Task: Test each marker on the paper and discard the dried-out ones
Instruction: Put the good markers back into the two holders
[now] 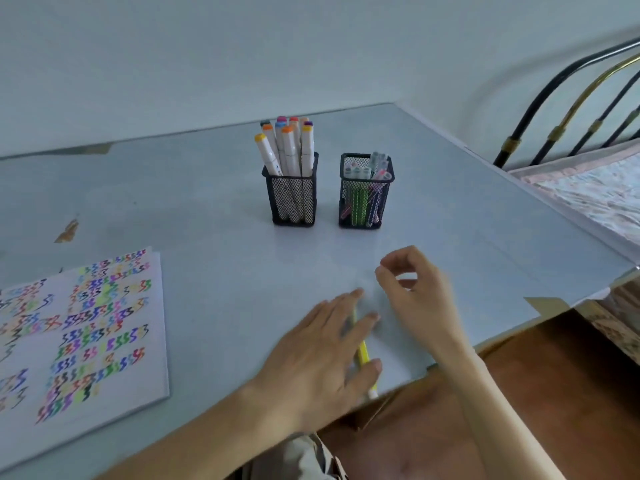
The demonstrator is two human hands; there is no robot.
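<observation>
Yellow marker (363,355) on bench (207,202): left hand (322,355) flat over it, steadying; right hand (415,292) loosely curled, empty, likely uncapping next.

Yellow marker (363,355), black mesh cups (293,199) w/ multicolour caps, rainbow zigzags on white paper (86,337), grey-blue table (173,188)

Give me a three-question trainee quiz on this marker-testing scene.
1. True or false: the left hand lies over a yellow marker.
2. How many mesh holders stand on the table?
3. The test paper is: A) blank, B) covered in coloured squiggles, C) folded.

Key: 1 true. 2 two, the left holder and the right holder. 3 B.
</observation>
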